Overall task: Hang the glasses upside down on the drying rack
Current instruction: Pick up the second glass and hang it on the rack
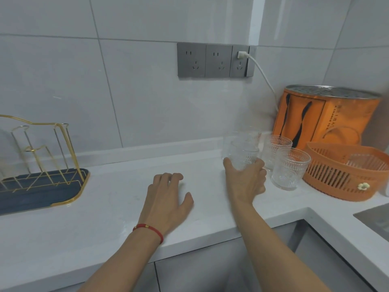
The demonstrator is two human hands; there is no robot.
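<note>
White desk (126, 207) along a tiled wall, carrying at far left a gold wire drying rack (42, 157) on a dark blue tray, with no glass visible on its pegs. At right: an orange bag (328, 116), an orange slotted basket (345, 175), and two upright ribbed glasses (289, 168) just beside it. Right hand (246, 182) grips a third, blurred glass (242, 157) near these; left hand (168, 199) rests open, palm down, on the desk.

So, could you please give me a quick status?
Right hand gripping blurred glass. Left hand flat on counter. Rack empty, path clear.
</note>
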